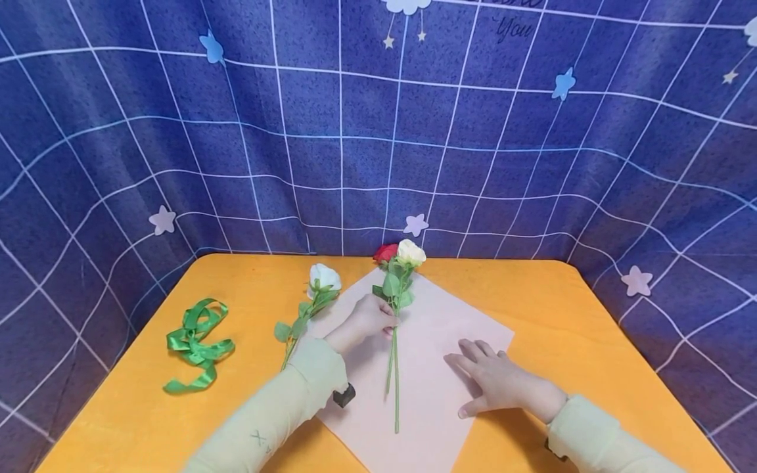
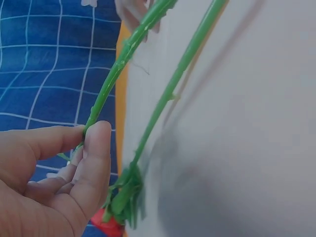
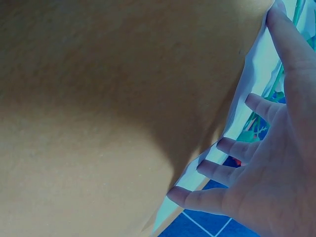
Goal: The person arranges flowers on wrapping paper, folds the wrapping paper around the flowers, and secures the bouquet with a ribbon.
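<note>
My left hand (image 1: 374, 316) pinches the green stem of a cream rose (image 1: 411, 253) between thumb and forefinger. In the left wrist view, the pinched stem (image 2: 114, 74) rises past the fingertips, while the red rose (image 2: 106, 224) lies on the paper beside it. From the head, the two blooms overlap near the far corner of a pale pink paper sheet (image 1: 440, 328). My right hand (image 1: 493, 376) rests with spread, straight fingers on the sheet's right edge. The right wrist view shows these fingertips along that paper edge (image 3: 237, 116).
A white rose (image 1: 323, 279) lies left of the sheet, its stem partly behind my left sleeve. Farther left is a loose heap of green ribbon (image 1: 200, 348). The orange table (image 1: 550, 309) meets a blue gridded curtain (image 1: 367, 157) at the back and sides.
</note>
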`<state>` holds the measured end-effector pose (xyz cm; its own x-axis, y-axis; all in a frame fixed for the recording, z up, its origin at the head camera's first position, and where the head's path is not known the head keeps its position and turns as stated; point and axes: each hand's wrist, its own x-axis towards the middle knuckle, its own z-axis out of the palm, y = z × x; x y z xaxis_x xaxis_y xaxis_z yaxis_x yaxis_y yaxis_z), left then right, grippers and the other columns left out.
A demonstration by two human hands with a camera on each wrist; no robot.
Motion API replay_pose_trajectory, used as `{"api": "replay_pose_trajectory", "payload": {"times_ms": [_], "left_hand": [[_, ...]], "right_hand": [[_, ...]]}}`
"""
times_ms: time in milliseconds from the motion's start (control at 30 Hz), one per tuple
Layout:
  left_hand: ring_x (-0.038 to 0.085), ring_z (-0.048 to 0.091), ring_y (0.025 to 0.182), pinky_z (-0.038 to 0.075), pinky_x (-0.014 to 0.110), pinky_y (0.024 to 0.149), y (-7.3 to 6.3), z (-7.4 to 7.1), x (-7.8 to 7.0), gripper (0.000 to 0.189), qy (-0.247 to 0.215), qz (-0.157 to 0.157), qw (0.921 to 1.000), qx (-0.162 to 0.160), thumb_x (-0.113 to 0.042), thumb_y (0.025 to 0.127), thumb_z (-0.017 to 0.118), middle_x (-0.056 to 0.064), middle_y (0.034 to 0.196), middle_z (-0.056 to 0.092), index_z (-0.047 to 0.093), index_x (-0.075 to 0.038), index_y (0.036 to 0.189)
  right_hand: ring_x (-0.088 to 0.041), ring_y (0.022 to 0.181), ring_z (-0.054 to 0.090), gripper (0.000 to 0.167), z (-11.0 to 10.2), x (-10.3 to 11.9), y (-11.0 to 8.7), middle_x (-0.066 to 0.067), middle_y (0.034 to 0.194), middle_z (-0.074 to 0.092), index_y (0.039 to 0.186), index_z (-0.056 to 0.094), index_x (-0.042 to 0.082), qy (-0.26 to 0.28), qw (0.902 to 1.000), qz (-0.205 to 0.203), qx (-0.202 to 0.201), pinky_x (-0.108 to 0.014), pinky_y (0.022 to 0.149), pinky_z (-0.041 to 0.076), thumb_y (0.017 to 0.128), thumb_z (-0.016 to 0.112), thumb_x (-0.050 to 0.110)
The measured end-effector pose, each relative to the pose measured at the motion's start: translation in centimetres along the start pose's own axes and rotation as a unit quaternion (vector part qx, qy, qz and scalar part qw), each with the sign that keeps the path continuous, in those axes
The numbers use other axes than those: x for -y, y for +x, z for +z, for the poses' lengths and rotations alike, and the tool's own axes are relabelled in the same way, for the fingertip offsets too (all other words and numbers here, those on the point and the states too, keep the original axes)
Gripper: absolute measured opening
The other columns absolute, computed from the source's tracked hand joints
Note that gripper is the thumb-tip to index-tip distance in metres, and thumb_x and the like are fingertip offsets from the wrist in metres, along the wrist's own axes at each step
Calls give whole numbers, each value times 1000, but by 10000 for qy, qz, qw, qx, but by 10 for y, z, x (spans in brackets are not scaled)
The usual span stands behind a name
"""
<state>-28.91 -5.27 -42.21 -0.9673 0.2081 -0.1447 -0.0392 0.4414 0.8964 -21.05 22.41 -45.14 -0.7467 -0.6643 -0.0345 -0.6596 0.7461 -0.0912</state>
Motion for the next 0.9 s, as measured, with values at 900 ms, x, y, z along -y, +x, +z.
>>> {"api": "replay_pose_trajectory", "payload": {"times_ms": [900], "left_hand": [[13, 59, 44, 54, 27, 49, 8, 22, 25, 11, 207, -217, 9995, -49, 1, 77, 72, 8, 56, 62, 62, 0, 73]], "right_hand": [[-49, 122, 38, 96, -3, 1, 2, -29, 141, 34, 139, 43, 12, 99, 9999, 23, 83, -75, 78, 37, 67, 65, 71]]}}
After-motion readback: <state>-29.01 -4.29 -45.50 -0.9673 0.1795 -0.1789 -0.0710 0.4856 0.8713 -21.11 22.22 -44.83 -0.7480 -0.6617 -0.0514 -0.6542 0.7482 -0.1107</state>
